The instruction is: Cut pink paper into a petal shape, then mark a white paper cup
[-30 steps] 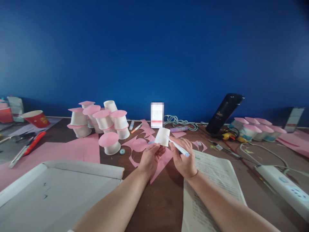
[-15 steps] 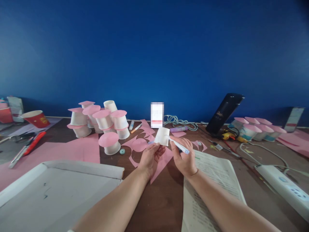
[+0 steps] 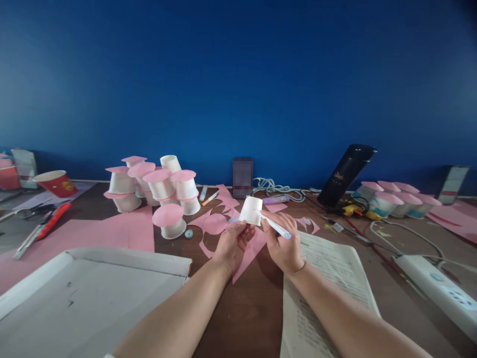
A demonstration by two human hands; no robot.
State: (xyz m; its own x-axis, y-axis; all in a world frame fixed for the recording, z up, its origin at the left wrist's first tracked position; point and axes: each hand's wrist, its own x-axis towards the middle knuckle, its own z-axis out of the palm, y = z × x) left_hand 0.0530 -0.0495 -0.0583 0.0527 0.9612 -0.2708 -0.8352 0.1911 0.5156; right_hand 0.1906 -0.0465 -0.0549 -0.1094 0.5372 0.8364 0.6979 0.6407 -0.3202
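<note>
My left hand point(image 3: 231, 244) is closed on the lower edge of a small white paper cup point(image 3: 250, 210), held upside down above the table. In my right hand point(image 3: 286, 243) is a white marker pen point(image 3: 276, 226) with a bluish end, its tip at the cup's right side. Any mark there is too small to make out. Pink paper offcuts point(image 3: 250, 253) lie under both hands. To the left, several white cups topped with pink paper discs stand stacked, and one such cup point(image 3: 173, 229) is apart in front.
A white box lid point(image 3: 122, 293) fills the front left, near a red-handled cutter point(image 3: 52, 221). A printed sheet point(image 3: 328, 298) lies under my right forearm. A power strip point(image 3: 439, 286), cables and a tilted black cylinder point(image 3: 346, 174) are right. A phone point(image 3: 242, 176) leans on the wall.
The white cup has tilted slightly in my left hand, and the pen has shifted a little with it. The phone's screen has gone from bright to dark.
</note>
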